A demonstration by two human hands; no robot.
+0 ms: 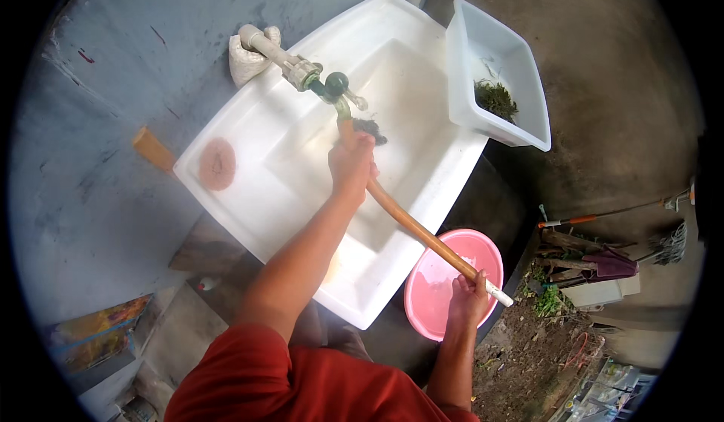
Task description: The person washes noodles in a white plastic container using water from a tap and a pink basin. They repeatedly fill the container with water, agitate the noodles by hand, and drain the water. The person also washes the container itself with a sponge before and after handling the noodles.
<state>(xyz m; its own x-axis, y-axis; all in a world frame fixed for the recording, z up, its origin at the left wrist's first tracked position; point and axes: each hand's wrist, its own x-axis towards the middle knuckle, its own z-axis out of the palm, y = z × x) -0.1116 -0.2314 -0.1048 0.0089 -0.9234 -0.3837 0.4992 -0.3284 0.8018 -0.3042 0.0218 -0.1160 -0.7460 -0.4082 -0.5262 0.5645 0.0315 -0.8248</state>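
My left hand [352, 164] is closed around an orange-brown hose [416, 227] just below the green tap [331, 86], where the hose meets the spout. Farther down, my right hand [470, 295] grips the same hose near its white end [500, 295], over the rim of a pink plastic basin [414, 303]. Under the tap stands a large white sink [243, 212]. A dark clump [373, 130] lies in it, partly hidden behind the hose and my left hand.
A white plastic tub [464, 82] with green plant matter [495, 100] rests at the sink's right edge. A pinkish round pad [217, 164] lies on the left corner. A white bag [247, 63] sits by the pipe. Soil [526, 354] and a mop [671, 242] are at the right.
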